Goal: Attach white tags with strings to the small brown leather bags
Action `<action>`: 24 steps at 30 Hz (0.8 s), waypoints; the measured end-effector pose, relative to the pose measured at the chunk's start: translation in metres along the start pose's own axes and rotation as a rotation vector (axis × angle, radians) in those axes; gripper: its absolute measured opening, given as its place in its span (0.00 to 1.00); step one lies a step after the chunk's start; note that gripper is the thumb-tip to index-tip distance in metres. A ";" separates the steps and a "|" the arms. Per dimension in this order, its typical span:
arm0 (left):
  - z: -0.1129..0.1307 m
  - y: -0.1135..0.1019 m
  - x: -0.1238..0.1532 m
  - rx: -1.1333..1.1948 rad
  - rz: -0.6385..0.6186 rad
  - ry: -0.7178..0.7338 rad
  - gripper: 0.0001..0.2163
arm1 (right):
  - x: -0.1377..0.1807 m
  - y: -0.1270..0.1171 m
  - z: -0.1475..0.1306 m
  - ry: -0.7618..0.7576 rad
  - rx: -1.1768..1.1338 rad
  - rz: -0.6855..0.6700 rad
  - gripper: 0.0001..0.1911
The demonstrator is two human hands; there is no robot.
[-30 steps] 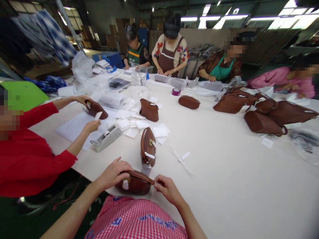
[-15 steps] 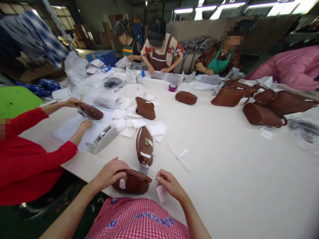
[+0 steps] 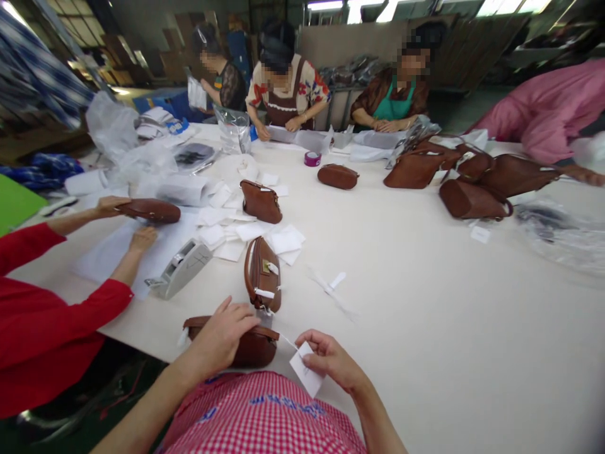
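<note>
A small brown leather handbag (image 3: 258,350) lies on its side at the table's near edge, against my apron. My left hand (image 3: 220,337) reaches over its top and holds it, fingers bent over toward the strap; the thumb is hidden. In my right hand (image 3: 331,359), between thumb and fingers, is a white paper tag (image 3: 306,372). A thin white string (image 3: 287,341) runs from the tag to the end of the bag's strap. Just beyond stands a second brown handbag (image 3: 265,277) with a brass clasp and white wrapping on its fittings.
A grey tape dispenser (image 3: 182,268) stands left, beside a co-worker's red sleeve (image 3: 94,315). White paper sheets (image 3: 231,249) lie scattered near another brown bag (image 3: 261,203). Loose strings (image 3: 333,290) lie mid-table. Brown bags (image 3: 418,170) are piled far right; several co-workers sit opposite.
My left hand has slid right along the handbag toward its strap end. My right hand has turned the hanging tag up and now pinches it. The view has shifted slightly right.
</note>
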State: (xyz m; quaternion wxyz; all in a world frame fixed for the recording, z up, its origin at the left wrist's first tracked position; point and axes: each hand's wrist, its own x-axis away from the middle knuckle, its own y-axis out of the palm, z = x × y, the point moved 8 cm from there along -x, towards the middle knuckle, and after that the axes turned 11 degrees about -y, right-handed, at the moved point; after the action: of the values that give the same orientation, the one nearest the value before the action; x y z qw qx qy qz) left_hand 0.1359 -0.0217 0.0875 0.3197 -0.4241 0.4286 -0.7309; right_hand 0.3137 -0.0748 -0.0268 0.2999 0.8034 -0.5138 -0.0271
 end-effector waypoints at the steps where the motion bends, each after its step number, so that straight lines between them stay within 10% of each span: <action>1: 0.014 0.003 -0.001 0.028 -0.014 0.052 0.27 | -0.001 0.001 -0.004 -0.018 0.007 0.002 0.23; 7: 0.060 0.035 -0.022 0.116 -0.104 0.130 0.12 | -0.007 0.006 -0.018 -0.111 0.088 0.011 0.19; 14: 0.048 0.050 -0.041 0.423 -0.220 -0.093 0.04 | -0.006 0.002 -0.043 -0.297 0.582 0.109 0.02; 24: 0.045 0.050 -0.049 0.549 -0.272 -0.149 0.04 | -0.001 0.001 -0.053 -0.449 0.806 0.197 0.04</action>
State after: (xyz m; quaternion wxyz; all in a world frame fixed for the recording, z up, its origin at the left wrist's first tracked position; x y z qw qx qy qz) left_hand 0.2022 -0.0182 0.0382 0.3519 -0.4277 0.1299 -0.8224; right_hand 0.3312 -0.0504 0.0173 -0.1532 0.7774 -0.6093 0.0299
